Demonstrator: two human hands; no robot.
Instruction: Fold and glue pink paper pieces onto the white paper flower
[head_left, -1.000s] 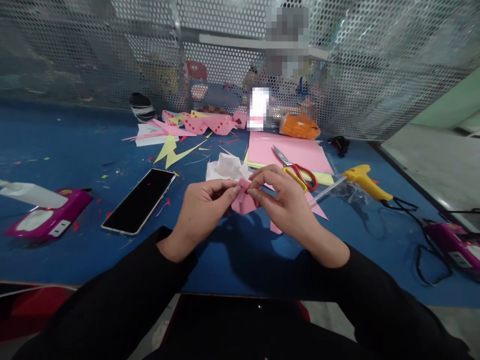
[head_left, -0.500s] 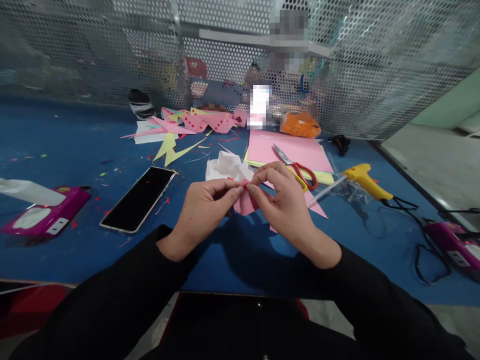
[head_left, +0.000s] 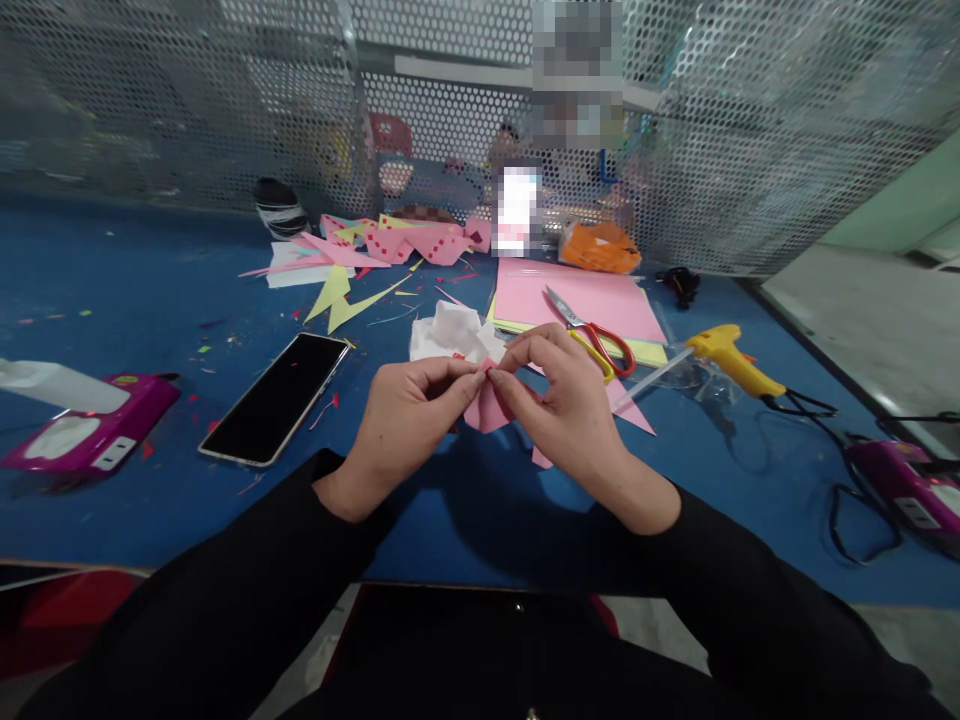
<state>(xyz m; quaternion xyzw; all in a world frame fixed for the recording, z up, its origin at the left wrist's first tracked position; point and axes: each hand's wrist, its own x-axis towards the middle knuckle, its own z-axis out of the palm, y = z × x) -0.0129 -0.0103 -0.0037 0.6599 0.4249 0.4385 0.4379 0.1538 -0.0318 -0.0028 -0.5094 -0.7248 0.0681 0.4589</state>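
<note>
Between my two hands is a small piece of pink paper (head_left: pixel 487 410), folded and pinched at its top edge, where a bit of red shows. My left hand (head_left: pixel 412 420) is closed, thumb and forefinger gripping the paper's left side. From the other side my right hand (head_left: pixel 566 410) pinches the same paper, its fingertips almost touching the left thumb. Crumpled white paper (head_left: pixel 450 330) lies just behind the fingers, with small red bits by it. Orange-and-yellow-handled scissors (head_left: pixel 592 335) rest on a stack of pink sheets (head_left: pixel 517 290) beyond my right hand.
A smartphone (head_left: pixel 277 400) and a purple device (head_left: pixel 105 420) lie on the left. At right are a yellow glue gun (head_left: pixel 735 360) with its cord and another purple device (head_left: pixel 900 485). Dotted pink paper strips (head_left: pixel 420 243), yellow scraps (head_left: pixel 349 300) and an orange packet (head_left: pixel 600 247) sit toward the mesh panel (head_left: pixel 450 120).
Both hands stay nearly in place on the pink paper, which has tilted very slightly. The view has shifted a little.
</note>
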